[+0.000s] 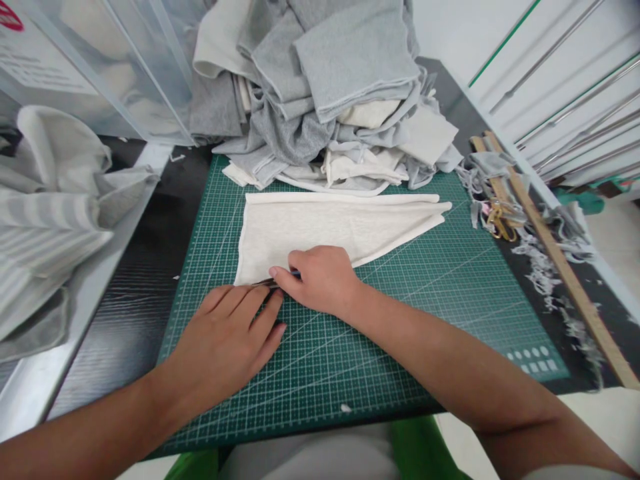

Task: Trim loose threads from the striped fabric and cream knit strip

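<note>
A cream piece of cloth (305, 227) lies folded flat on the green cutting mat (400, 333), wide at the left and tapering to the right. My right hand (323, 277) is closed around small thread snips (267, 283). Only their slim dark blades and a bit of blue show; the rest is hidden in the hand. The blades lie along the cloth's near edge, pointing left. My left hand (233, 327) rests palm down at the near left corner of the cloth, fingers stretched and slightly apart, beside the blade tips. Its fingers cover that corner.
Behind the cloth rises a big pile of grey and cream fabric pieces (320, 100). Striped and grey cloth (45, 227) lies at the left, near a translucent plastic bin (130, 73). Gold-handled scissors (501, 220), a wooden strip (560, 260) and fabric scraps (540, 267) lie at the right.
</note>
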Demonstrator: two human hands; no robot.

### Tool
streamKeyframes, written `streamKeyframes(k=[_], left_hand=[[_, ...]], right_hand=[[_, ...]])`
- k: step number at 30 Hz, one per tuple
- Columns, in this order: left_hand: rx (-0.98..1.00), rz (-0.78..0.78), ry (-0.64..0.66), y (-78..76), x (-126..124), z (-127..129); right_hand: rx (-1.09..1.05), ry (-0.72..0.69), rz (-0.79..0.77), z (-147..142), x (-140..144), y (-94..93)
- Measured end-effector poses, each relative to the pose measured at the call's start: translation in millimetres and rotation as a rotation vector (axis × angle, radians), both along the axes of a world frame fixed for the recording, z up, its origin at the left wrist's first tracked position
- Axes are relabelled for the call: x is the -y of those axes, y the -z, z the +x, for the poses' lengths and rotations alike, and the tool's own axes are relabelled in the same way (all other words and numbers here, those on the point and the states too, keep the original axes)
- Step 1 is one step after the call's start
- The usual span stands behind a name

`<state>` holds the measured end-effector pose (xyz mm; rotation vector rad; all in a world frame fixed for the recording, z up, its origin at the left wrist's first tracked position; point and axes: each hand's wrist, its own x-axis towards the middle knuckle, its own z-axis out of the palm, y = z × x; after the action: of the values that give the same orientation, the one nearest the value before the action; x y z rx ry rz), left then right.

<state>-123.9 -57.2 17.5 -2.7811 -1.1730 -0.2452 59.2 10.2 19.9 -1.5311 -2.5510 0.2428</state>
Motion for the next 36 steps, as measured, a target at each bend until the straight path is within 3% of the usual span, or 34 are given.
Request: streamKeyframes(k=[9, 13, 16, 20, 24, 26, 29, 33, 36], left_hand=[[0.221, 0.011, -0.091, 3.3, -19, -10], [0.41, -0.039, -0.218, 4.8, -30, -13], [0.554, -0.102, -0.321, 7.5, -38, -17], [0.657, -0.137, -0.328, 10.4, -44, -22], [0.685, -0.158, -0.252, 10.9, -46, -23], [0.675, -0.159, -0.17, 10.1, -46, -23], [0.571, -0.174, 0.052, 7.9, -42, -22], [0.307, -0.23, 0.412, 4.0, -31, -15], [0.208, -0.281, 0.504, 1.6, -22, -5]], right_hand=[[-0.333, 0.125, -0.036, 7, -1, 3.2], [-0.445, 0.158, 0.087, 11, -1, 3.3], [-0.474, 0.063, 0.174, 13, -3, 5.9], [-0.488, -0.257, 0.103, 15, 0, 11.3], [-0.383, -0.536, 0.014, 31, 20, 9.4], [-0.462, -0.608, -0.07, 45, 36, 4.2], [-0.561, -0.651, -0.18, 69, 60, -4.9], [-0.586, -0.64, -0.162, 92, 88, -11.0], [-0.528, -0.603, -0.11, 100, 101, -10.2]])
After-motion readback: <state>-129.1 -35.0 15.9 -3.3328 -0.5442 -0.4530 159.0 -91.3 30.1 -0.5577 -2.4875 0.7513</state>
